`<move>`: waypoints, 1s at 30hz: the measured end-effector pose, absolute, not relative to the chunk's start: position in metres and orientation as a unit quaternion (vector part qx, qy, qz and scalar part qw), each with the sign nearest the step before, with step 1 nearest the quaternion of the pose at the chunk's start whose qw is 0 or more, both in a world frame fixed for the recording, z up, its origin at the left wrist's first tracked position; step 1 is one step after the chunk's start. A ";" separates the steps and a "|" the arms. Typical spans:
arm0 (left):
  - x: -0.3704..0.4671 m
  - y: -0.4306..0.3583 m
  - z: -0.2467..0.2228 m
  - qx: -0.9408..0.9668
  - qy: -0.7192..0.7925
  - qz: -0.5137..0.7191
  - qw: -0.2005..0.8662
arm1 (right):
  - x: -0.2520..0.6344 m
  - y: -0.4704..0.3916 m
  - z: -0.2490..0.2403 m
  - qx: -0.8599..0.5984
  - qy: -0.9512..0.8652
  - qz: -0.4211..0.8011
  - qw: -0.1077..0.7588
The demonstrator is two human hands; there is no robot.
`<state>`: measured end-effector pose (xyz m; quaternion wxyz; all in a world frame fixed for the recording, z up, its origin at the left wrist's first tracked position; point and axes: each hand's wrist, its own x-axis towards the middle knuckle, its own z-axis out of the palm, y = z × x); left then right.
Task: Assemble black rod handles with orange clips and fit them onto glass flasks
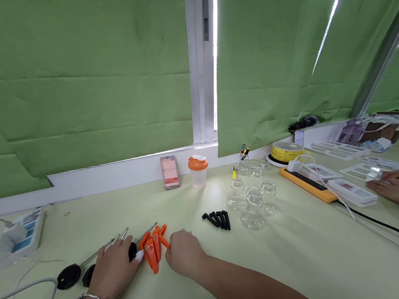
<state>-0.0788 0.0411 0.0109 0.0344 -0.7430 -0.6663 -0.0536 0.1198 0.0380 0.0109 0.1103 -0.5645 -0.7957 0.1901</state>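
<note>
At the lower left, my left hand (114,267) is curled over black-handled screwdrivers (68,277) with metal shafts; its palm hides part of them, and one black handle shows beside the thumb. Several orange clamps (152,254) lie bunched between my two hands. My right hand (186,254) is closed at the right edge of this bunch, its fingers on one orange clamp (164,239). Several short black pieces (219,220) lie in a row to the right of it. Farther right, several clear glass jars (252,214) are grouped on the table.
An orange-lidded cup (199,172) and a pink box (170,172) are near the wall. A power strip (28,235) with white cables lies left. Yellow tape (286,151), an orange-edged strip (307,184) and white cases (352,191) lie right, beside another person's hands (396,187).
</note>
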 end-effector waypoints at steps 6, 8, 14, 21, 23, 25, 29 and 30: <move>-0.078 0.042 0.009 -0.733 -0.678 -0.044 0.033 | 0.130 0.033 0.011 -0.599 -0.753 0.205 0.176; -0.078 0.041 0.010 -0.728 -0.683 -0.049 0.034 | 0.138 0.030 0.009 -0.577 -0.747 0.248 0.220; -0.078 0.040 0.011 -0.724 -0.687 -0.058 0.018 | 0.196 0.013 -0.007 -0.499 -0.677 0.477 0.256; -0.076 0.040 0.013 -0.725 -0.687 -0.039 0.033 | 0.269 -0.003 0.000 -0.479 -0.787 0.354 0.161; -0.076 0.040 0.012 -0.724 -0.688 -0.037 0.036 | 0.276 -0.003 0.004 -0.469 -0.816 0.303 0.149; -0.075 0.041 0.011 -0.725 -0.687 -0.041 0.039 | 0.278 -0.001 0.006 -0.457 -0.833 0.280 0.140; -0.074 0.041 0.009 -0.726 -0.682 -0.060 0.054 | 0.281 0.003 0.005 -0.448 -0.843 0.269 0.127; -0.074 0.041 0.008 -0.726 -0.683 -0.065 0.056 | 0.282 0.003 0.003 -0.445 -0.845 0.269 0.125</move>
